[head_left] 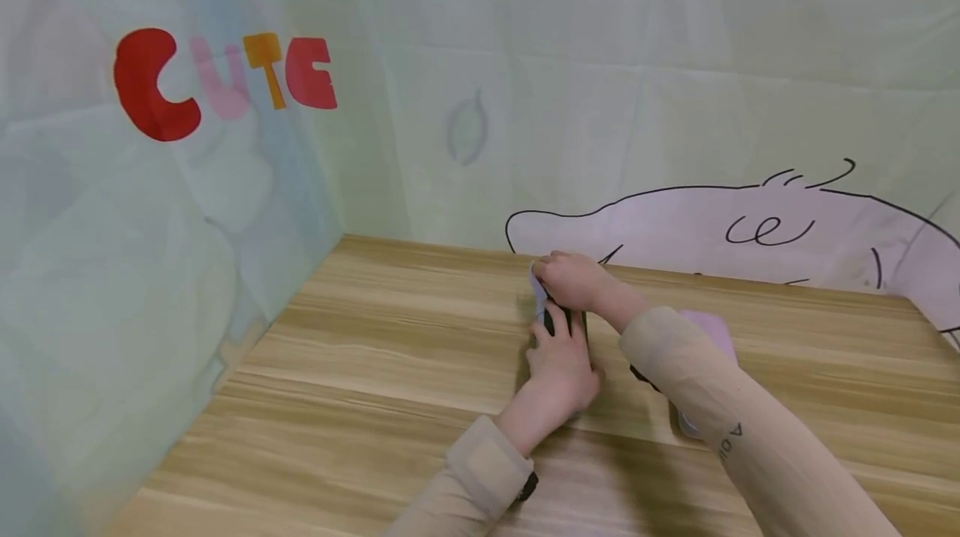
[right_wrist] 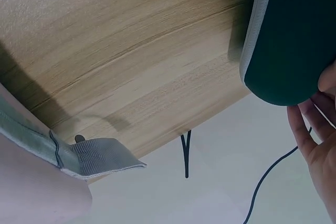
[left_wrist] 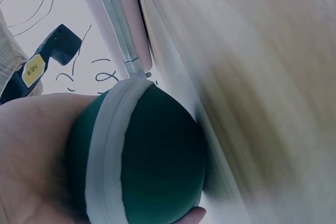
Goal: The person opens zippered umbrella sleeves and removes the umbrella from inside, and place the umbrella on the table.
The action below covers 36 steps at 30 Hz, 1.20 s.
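A dark green rounded object with a pale grey band lies on the wooden table, between both hands. My left hand cups its near end; in the left wrist view the palm wraps the green object. My right hand curls over its far end and pinches the pale edge. The right wrist view shows the green object at top right, with my fingers against it. A pink pouch lies under my right forearm.
The pink pouch has a zipper and a grey strap. Printed cloth hangs as walls at the back and left, with the word CUTE. The table's back edge runs just behind the hands.
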### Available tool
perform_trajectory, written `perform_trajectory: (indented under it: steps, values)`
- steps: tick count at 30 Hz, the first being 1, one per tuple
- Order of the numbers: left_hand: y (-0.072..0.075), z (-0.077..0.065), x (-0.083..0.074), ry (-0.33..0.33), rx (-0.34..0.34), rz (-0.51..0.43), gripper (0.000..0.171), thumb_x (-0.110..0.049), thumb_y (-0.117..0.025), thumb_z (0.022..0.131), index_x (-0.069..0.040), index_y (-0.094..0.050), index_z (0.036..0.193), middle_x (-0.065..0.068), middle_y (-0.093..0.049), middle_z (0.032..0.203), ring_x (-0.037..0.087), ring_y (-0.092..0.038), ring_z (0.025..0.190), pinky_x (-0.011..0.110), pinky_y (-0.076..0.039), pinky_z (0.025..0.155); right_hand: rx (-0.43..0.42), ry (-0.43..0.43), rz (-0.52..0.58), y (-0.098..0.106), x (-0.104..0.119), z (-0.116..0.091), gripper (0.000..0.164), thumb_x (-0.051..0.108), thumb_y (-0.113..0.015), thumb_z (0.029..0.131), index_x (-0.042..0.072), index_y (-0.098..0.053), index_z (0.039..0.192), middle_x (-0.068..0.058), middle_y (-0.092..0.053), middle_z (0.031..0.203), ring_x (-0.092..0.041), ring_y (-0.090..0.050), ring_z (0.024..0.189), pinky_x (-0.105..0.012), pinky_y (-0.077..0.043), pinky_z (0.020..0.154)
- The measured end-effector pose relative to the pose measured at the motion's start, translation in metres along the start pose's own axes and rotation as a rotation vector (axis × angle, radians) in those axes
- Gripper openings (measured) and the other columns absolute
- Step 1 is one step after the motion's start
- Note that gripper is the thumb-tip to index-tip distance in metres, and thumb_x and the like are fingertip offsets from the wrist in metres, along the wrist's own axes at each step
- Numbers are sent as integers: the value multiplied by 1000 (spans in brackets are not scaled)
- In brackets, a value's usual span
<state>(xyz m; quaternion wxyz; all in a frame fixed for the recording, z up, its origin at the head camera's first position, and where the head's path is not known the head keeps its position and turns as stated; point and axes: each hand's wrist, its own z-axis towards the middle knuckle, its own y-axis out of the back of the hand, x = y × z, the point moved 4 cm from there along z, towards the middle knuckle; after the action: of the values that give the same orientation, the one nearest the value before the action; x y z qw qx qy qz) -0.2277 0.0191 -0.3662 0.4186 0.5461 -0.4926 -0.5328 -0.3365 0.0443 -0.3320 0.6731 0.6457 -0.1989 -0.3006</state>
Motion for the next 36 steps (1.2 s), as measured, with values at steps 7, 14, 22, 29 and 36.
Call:
perform_trajectory:
  steps: [7,14,22,29,36]
  values:
    - [0,0,-1,5,6,27,80,-48,-52,93,-17,-12,156,18,-10,160,37,-35,133,43,-52,88,25,-40,31,-3,-4,0,17,10,-49,98,3,-64,98,-10,-68,97,-25,-63,92,-38,-53,79]
    - [0,1,-3,2,0,59,81,-50,-51,93,-17,-12,156,18,-11,159,37,-36,131,42,-53,86,19,-46,46,-4,-6,0,13,10,-54,96,2,-63,100,-11,-68,98,-26,-63,92,-39,-54,78]
    - [-1,0,-1,14,-5,66,79,-50,-51,94,-17,-14,155,17,-12,159,36,-36,130,41,-53,84,34,-47,52,-8,-7,2,14,9,-51,97,1,-61,104,-13,-67,100,-28,-62,94,-39,-53,82]
    - [-1,-1,-1,21,-16,69,79,-49,-50,94,-18,-13,156,15,-13,159,35,-38,129,40,-53,83,67,-70,63,-11,-9,2,14,6,-51,97,1,-60,107,-14,-67,102,-29,-62,97,-40,-52,85]
    - [0,0,0,21,-20,85,79,-50,-50,94,-18,-12,156,15,-14,159,35,-39,129,39,-53,82,76,-83,73,-9,-8,3,14,4,-53,95,1,-59,107,-13,-66,102,-29,-61,97,-41,-52,85]
